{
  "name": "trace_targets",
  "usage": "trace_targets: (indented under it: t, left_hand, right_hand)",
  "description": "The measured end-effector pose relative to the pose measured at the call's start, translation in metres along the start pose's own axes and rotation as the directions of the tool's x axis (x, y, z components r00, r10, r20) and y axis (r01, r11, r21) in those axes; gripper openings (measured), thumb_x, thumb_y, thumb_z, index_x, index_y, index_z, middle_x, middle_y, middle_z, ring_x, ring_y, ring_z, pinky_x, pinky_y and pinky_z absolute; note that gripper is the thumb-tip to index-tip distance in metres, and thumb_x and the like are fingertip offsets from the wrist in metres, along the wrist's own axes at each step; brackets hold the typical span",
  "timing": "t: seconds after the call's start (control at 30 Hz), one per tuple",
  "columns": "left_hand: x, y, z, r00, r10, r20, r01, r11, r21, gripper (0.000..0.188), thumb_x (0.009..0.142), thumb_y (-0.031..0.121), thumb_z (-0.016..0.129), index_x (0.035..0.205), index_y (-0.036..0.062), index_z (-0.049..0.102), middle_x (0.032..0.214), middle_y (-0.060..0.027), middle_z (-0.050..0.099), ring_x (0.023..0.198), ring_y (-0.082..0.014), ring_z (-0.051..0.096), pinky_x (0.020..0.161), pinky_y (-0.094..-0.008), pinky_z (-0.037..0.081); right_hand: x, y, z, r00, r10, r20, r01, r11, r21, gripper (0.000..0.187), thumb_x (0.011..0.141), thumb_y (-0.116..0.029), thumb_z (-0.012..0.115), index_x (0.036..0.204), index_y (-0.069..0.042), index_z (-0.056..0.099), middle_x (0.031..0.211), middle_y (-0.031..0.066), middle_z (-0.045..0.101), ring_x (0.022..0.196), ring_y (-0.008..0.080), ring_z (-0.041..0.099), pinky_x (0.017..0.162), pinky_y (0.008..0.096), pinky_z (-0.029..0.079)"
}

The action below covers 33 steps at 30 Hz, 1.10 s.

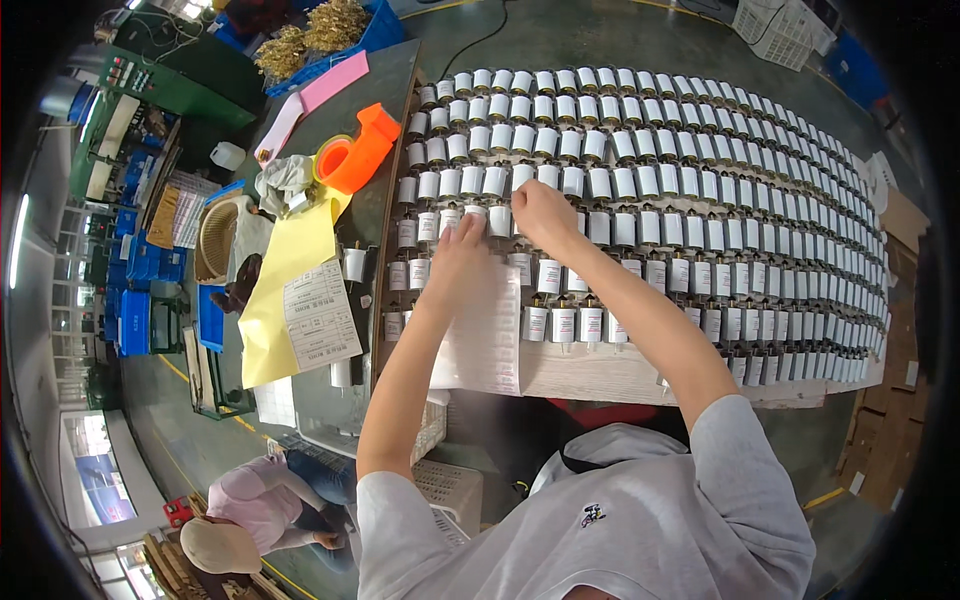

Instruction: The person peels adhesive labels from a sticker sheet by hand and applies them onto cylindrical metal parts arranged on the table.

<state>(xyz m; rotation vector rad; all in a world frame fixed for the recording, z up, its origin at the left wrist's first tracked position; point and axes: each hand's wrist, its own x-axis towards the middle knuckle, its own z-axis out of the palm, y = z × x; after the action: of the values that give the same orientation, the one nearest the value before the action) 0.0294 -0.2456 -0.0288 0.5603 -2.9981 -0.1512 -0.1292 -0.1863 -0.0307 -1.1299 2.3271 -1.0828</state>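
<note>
Cylinders (pixel 536 323) sleeved in white fill the table (pixel 570 368) in rows, long axes running roughly near to far, the closest ones just right of a pale sheet (pixel 497 345) at the near edge. Farther in, the left hand (pixel 463 248), fingers slightly spread, lies over one cylinder; the next sits between it and the right hand (pixel 543 212), just beside both, the latter curled, pinching something or not I cannot tell. More rows stretch beyond, an orange dispenser (pixel 377 150) off left.

The left hand (pixel 463 258), blurred, covers part of the sheet (pixel 497 345). The right hand (pixel 543 212) hides its fingertips. Print on the cylinders (pixel 535 325) is too small to read. The lower edge cuts off the shirt (pixel 640 525).
</note>
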Motion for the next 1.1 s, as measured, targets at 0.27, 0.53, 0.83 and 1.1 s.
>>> trace_targets:
  t: [0.27,0.53,0.83,1.1]
  left_hand:
    - [-0.04,0.029,-0.079,0.944,-0.328,0.027,0.259,0.691,-0.675,0.023,0.073,-0.002,0.06,0.096,-0.0013,0.056,0.087,-0.0074,0.057,0.08,-0.0158,0.057,0.071,-0.0284,0.046]
    - [-0.061,0.065,-0.111,0.859,-0.509,0.058,0.233,0.287,-0.929,0.012,0.083,0.009,0.064,0.088,-0.0011,0.059,0.075,0.0025,0.058,0.067,-0.0026,0.049,0.059,-0.018,0.04]
    - [-0.048,0.096,-0.13,0.758,-0.632,-0.157,-0.015,0.224,-0.974,0.02,0.084,0.019,0.065,0.075,0.0024,0.059,0.067,0.0045,0.055,0.061,-0.0022,0.044,0.054,-0.0179,0.036]
    - [-0.056,0.079,-0.12,0.784,-0.461,-0.417,0.038,0.705,-0.708,0.034,0.083,0.018,0.066,0.063,0.0049,0.043,0.058,0.0058,0.038,0.055,-0.0042,0.031,0.048,-0.0207,0.029]
  right_hand:
    - [-0.064,-0.01,-0.057,0.747,-0.497,0.442,0.218,0.811,0.543,0.023,0.079,-0.01,0.063,0.099,0.001,0.059,0.091,0.0068,0.063,0.081,0.0154,0.059,0.075,0.0285,0.048]
    - [-0.092,-0.023,-0.082,0.907,-0.288,0.308,-0.096,0.57,0.816,0.016,0.08,-0.003,0.062,0.095,-0.001,0.058,0.08,0.0019,0.061,0.075,0.0067,0.056,0.067,0.0206,0.046]
    - [-0.102,-0.035,-0.113,0.931,-0.32,0.174,0.085,0.656,0.75,0.012,0.081,-0.01,0.064,0.075,-0.002,0.059,0.068,-0.0027,0.055,0.063,0.0036,0.044,0.057,0.0202,0.037]
    - [-0.108,-0.035,-0.124,0.927,-0.355,0.123,0.188,0.722,0.666,0.019,0.082,-0.013,0.064,0.069,-0.002,0.054,0.064,-0.0033,0.05,0.062,0.0043,0.041,0.057,0.0214,0.035]
